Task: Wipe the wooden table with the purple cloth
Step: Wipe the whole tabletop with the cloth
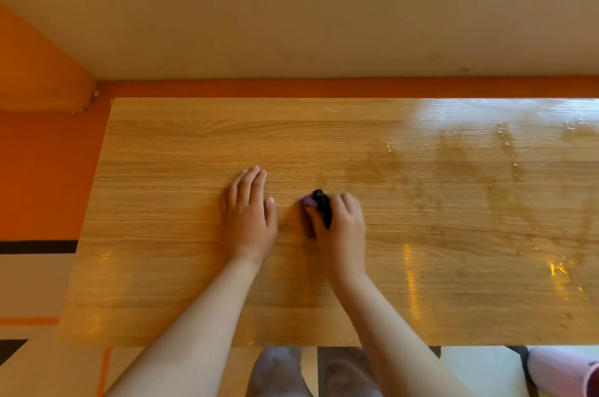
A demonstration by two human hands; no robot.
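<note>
— What's nearest?
— Two bare forearms reaching over the near edge of the wooden tabletop (168,202).
— And the hands?
— The left hand (249,214) lies flat, palm down, fingers spread open, holding nothing. Just beside it, the right hand (340,228) has its grip closed on the purple cloth (308,203), with a black object (323,204) held along with it, pressed to the wood.
— Farther out?
— Wet, shiny streaks (486,169) cover the right side; an orange strip (324,88) runs behind the far edge.
</note>
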